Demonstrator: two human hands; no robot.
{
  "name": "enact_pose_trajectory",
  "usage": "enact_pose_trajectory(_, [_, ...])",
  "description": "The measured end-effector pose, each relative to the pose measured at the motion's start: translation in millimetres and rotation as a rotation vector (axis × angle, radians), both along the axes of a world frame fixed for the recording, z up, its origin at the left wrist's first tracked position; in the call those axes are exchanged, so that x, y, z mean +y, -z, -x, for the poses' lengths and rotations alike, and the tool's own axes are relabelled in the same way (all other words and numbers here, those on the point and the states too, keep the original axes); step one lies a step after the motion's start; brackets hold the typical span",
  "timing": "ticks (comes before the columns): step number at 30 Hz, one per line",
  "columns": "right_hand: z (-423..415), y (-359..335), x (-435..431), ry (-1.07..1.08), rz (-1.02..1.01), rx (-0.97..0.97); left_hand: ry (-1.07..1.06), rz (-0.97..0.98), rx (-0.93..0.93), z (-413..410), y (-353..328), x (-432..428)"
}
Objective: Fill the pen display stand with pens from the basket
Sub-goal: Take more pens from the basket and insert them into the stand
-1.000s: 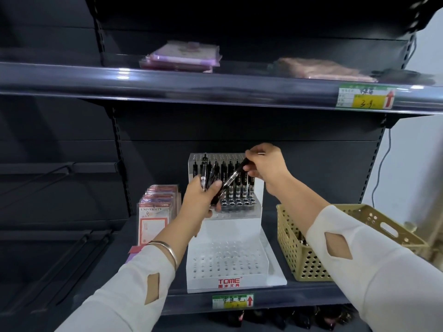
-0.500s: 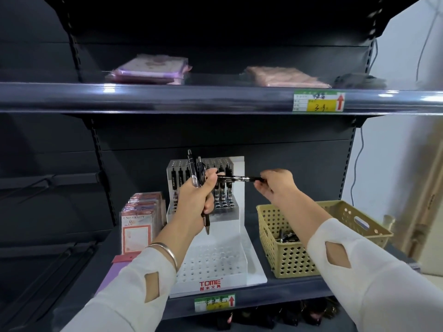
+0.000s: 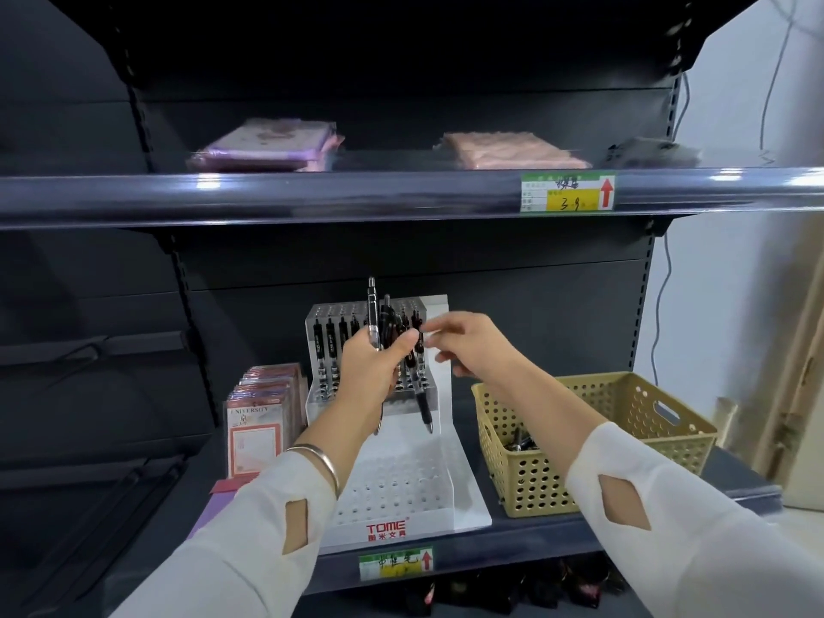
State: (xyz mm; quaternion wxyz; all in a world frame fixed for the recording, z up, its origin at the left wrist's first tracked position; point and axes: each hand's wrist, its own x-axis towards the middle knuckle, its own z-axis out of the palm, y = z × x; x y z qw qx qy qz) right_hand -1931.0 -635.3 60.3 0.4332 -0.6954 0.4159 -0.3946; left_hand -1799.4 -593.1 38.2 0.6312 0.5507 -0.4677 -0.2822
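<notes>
Two bare hands meet in front of a pen stand on a shop shelf.

Nearest, white sleeves (image 3: pixel 695 550) with diamond cut-outs reach in. The left hand (image 3: pixel 372 376), with a silver bangle (image 3: pixel 322 461) at its wrist, grips a bunch of black click pens (image 3: pixel 379 323) upright, tips down, in front of the stand. The right hand (image 3: pixel 472 347) hangs just beside that bunch, fingers loose and slightly spread, holding nothing. Below them the white tiered plastic pen display stand (image 3: pixel 439 479), marked TOME, sits on the dark metal shelf (image 3: pixel 535 535). Its lower tier shows bare holes and its rear tier holds a row of standing black pens (image 3: pixel 323 350). To its right, the tan perforated plastic basket (image 3: pixel 624 421) holds dark loose pens (image 3: pixel 519 439). To its left stand red-and-white notebook packs (image 3: pixel 256 421). On the shelf above lie pink wrapped packs (image 3: pixel 267 147).
</notes>
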Motion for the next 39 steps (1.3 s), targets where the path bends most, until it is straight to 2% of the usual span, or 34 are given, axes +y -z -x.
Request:
enact_pose_trajectory(4, [-14, -11, 5, -0.114, -0.028, -0.063, 0.023, 0.065, -0.072, -3, 1, 2])
enact_pose_trajectory(9, [-35, -19, 8, -0.160, -0.037, -0.008, -0.021, 0.135, -0.149, -22, 1, 9])
enact_pose_trajectory(12, [-51, -22, 9, -0.213, -0.031, 0.041, -0.090, 0.116, -0.333, -40, -1, 12])
enact_pose_trajectory(15, [-70, -22, 7, -0.163, 0.101, 0.107, -0.151, 0.088, -0.449, -56, -4, 13])
enact_pose_trajectory(18, [-86, -21, 6, -0.045, 0.261, 0.098, -0.153, 0.127, -0.325, -69, -5, 11])
enact_pose_trajectory(22, [-89, -25, -1, 0.099, 0.280, -0.097, -0.179, 0.160, -0.126, -79, 2, 9])
enact_pose_trajectory(25, [-91, -25, -7, 0.133, 0.291, -0.128, -0.165, 0.061, -0.051, -86, 6, 6])
enact_pose_trajectory(33, [-112, -10, -23, 0.128, 0.351, 0.032, -0.113, 0.015, -0.021, -95, 15, -7])
enact_pose_trajectory(39, [-120, -29, -35, 0.154, 0.399, 0.311, -0.111, 0.002, -0.065, -98, 19, -15])
